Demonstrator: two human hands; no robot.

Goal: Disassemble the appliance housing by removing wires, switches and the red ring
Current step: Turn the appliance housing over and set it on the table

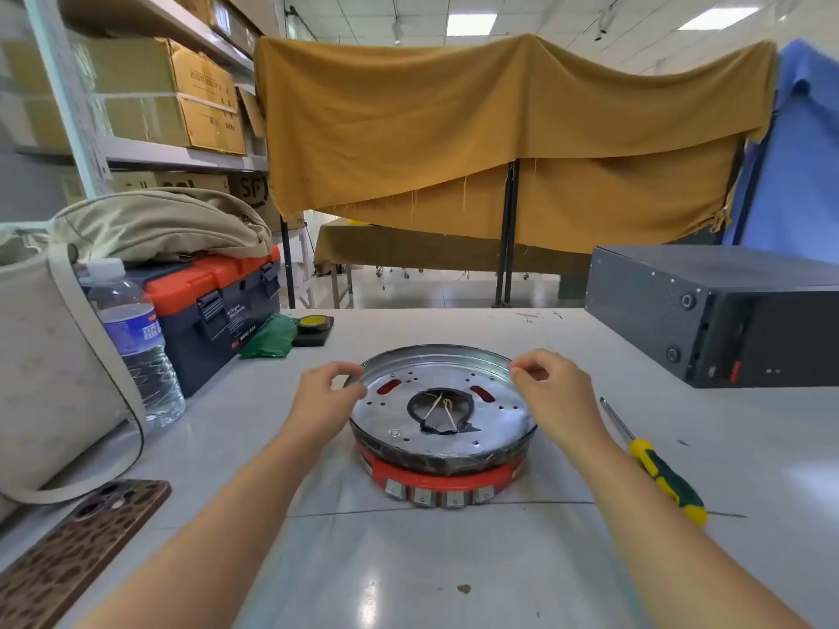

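A round metal appliance housing (436,429) lies on the white table at the centre. Its shiny dished plate has a black-edged middle hole with thin wires (442,408) showing inside. A red ring (436,481) runs round its lower part, carrying several grey switches (438,496) on the near side. My left hand (324,392) pinches the plate's left rim between thumb and fingers. My right hand (551,392) has its curled fingertips at the right rim; whether they grip it is unclear.
A yellow-green screwdriver (658,469) lies right of the housing. A black metal box (717,311) stands at the far right. Left are a toolbox (213,306), water bottle (136,338), canvas bag (50,356), green cloth (268,338), tape roll (313,322) and a phone (77,547).
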